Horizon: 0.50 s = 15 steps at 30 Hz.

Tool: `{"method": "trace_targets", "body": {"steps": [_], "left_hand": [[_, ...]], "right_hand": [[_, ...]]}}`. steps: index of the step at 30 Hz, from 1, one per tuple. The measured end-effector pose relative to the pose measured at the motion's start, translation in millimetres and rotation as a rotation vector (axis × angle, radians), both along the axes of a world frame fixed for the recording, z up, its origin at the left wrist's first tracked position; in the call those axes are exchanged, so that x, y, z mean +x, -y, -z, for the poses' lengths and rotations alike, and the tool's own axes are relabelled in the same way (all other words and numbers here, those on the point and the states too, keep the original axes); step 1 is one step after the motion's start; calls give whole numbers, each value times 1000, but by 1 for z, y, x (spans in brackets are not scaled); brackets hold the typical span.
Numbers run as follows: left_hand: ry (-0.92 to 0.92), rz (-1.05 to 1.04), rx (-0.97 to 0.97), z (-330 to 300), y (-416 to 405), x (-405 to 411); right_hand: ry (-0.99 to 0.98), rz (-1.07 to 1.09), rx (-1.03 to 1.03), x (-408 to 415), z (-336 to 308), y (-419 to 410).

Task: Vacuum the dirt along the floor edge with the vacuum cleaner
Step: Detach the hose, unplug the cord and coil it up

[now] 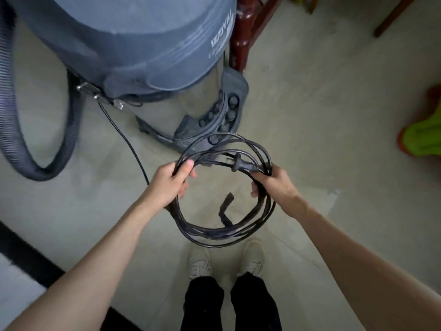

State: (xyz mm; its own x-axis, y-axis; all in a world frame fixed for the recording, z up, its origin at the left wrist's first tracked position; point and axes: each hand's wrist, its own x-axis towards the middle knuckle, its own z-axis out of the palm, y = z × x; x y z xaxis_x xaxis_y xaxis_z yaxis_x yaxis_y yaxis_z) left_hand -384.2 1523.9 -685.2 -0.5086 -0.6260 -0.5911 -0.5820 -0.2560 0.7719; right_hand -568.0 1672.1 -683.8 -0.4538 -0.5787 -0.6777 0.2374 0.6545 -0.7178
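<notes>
Far left: vacuum hose (9, 96) hangs in a ribbed loop off the canister. Soft, bendy, will drag and swing when you move.
Wall edge: dark skirting strip (26, 254) runs bottom left. Likely the floor edge you need to clean; dirt not readable from here.
Vacuum cleaner (133, 44): grey motor head on a shiny drum, standing on the floor right in front of you. Looks bulky and heavy, so roll it on its base, don't lift.
Lead: one strand runs from the canister's side down toward your left wrist. Don't yank it, it's tethered.
Left hand (170, 181): fingers curled round the left side of the cable coil (224, 235).
Coil: several loose black loops, light and floppy, will tangle if dropped. Feed it out one loop at a time.
Plug (243, 164): lies across the top of the coil, just beside your right fingers. Take it by the moulded body, not the pins.
Right hand (272, 182): grips the right side of the coil.
Feet: directly under the coil, so watch the loops.
Right side: red-brown wooden leg (241, 32) touching or nearly touching the drum, green object (422, 137) at far right. Open tile floor (334, 103) between them, best room to pay out cable.
</notes>
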Motion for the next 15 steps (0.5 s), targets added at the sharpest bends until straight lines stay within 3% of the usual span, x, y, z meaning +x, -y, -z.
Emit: {"method": "trace_targets", "body": {"steps": [15], "left_hand": [[85,57,-170,-259,4,0]], "right_hand": [[-105,-109,-220,-23,-268,3]]}}
